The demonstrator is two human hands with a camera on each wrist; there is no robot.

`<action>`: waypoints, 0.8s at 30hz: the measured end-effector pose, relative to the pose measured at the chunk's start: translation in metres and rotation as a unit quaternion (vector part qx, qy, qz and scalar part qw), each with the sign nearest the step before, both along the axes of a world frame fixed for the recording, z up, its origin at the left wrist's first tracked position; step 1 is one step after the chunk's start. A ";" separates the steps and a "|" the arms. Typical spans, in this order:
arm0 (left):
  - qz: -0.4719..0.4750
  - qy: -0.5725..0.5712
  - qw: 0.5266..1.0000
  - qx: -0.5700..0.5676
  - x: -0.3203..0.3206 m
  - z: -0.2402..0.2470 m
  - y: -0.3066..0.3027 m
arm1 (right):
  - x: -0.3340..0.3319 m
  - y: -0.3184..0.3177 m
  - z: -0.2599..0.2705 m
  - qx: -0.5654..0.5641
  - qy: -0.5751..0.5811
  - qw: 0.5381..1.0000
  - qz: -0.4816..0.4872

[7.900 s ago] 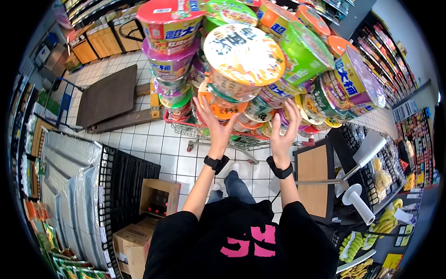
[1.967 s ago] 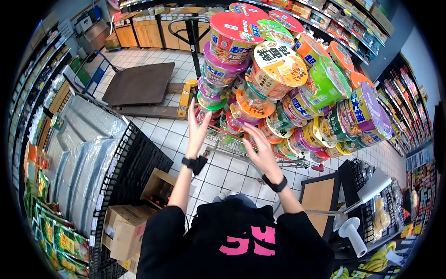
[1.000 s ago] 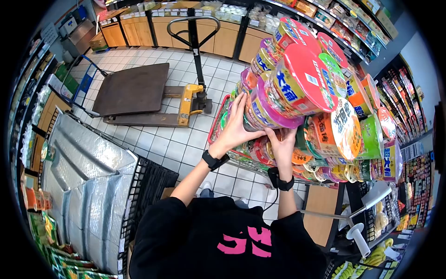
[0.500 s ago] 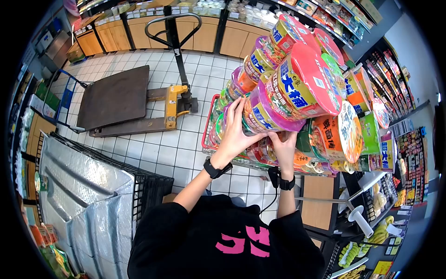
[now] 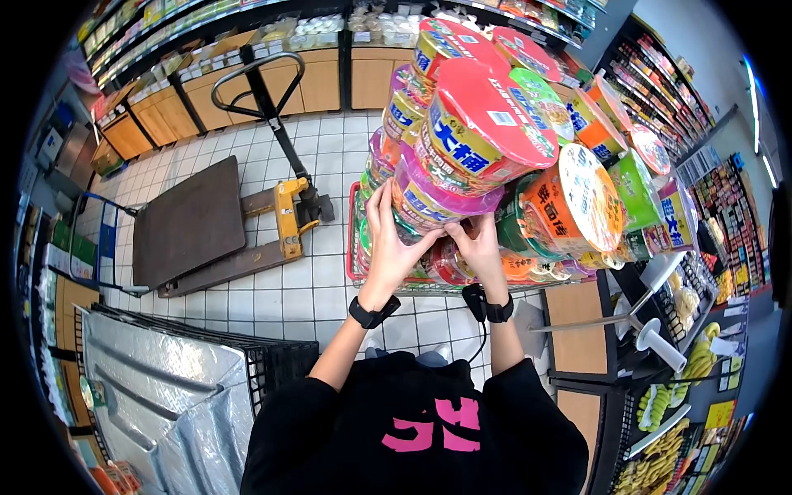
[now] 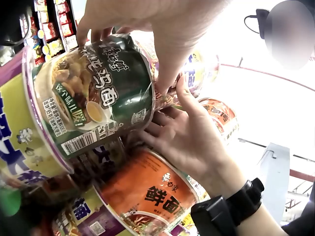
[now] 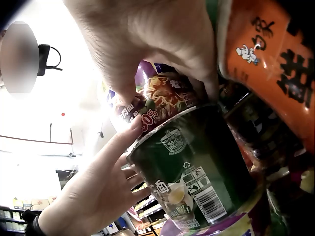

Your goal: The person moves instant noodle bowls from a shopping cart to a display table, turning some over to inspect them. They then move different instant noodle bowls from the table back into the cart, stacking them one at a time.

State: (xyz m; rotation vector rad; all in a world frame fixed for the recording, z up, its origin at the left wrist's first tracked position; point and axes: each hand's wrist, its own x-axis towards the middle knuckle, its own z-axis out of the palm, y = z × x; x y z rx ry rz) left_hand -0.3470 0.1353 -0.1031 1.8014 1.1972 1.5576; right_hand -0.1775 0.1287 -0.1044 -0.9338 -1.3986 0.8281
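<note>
In the head view, my left hand (image 5: 394, 246) and right hand (image 5: 481, 250) cup the lower part of a leaning column, thumbs nearly meeting. A red-lidded cup (image 5: 474, 140) tops a purple-rimmed cup (image 5: 421, 198) there. The wrist views show a dark green noodle cup (image 6: 98, 88) (image 7: 192, 167) under the purple-rimmed one, gripped near its base by the left hand (image 6: 142, 24) (image 7: 93, 189) and right hand (image 6: 184, 140) (image 7: 152, 39). An orange cup (image 5: 549, 210) (image 6: 147, 189) stands close to the right hand. Some fingertips are hidden behind the cups.
More noodle cups fill the red-edged cart (image 5: 352, 239). A pallet jack (image 5: 290, 219) with a dark board (image 5: 190, 223) stands on the left. Nearer are a silver-covered rack (image 5: 165, 379) and, right, a wooden counter (image 5: 577, 326) with a white roll (image 5: 660, 346).
Earlier the hands were spread beside the cups; since about one second ago they grip the column. In the last half second, hands and cups have shifted left and slightly down in view.
</note>
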 end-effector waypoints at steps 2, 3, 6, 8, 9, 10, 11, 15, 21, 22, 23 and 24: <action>-0.002 0.000 1.000 0.001 0.001 -0.004 0.000 | -0.002 0.000 0.001 0.004 -0.002 1.000 -0.003; 0.003 0.006 1.000 0.003 0.003 -0.003 0.000 | 0.000 -0.001 0.003 0.008 -0.004 1.000 -0.004; 0.000 -0.002 1.000 0.001 0.008 -0.002 0.001 | 0.000 -0.004 0.007 0.005 0.000 1.000 -0.005; -0.001 -0.015 1.000 -0.007 0.009 -0.002 -0.002 | 0.003 -0.007 0.004 -0.005 -0.012 1.000 -0.011; -0.001 -0.015 1.000 -0.007 0.009 0.000 -0.002 | 0.002 -0.007 0.006 -0.005 -0.012 1.000 -0.011; 0.002 -0.005 1.000 -0.002 0.008 0.001 -0.003 | 0.001 -0.009 0.010 -0.002 -0.003 1.000 -0.008; 0.005 0.005 1.000 0.002 0.009 0.001 -0.004 | 0.000 -0.011 0.012 -0.002 0.006 1.000 -0.006; 0.008 0.006 1.000 0.004 0.008 -0.001 -0.005 | 0.001 -0.015 0.013 0.002 -0.004 1.000 -0.011; -0.001 -0.011 1.000 -0.006 0.007 -0.008 -0.007 | 0.010 -0.024 0.012 -0.031 -0.094 0.995 -0.015; -0.003 -0.011 1.000 -0.005 0.006 -0.009 -0.008 | 0.011 -0.027 0.013 -0.031 -0.094 0.995 -0.017; -0.006 -0.007 1.000 -0.002 0.007 -0.009 -0.009 | 0.012 -0.032 0.015 -0.024 -0.119 0.992 -0.021; -0.004 -0.003 1.000 -0.001 0.006 -0.009 -0.011 | 0.011 -0.036 0.017 -0.019 -0.144 0.989 -0.021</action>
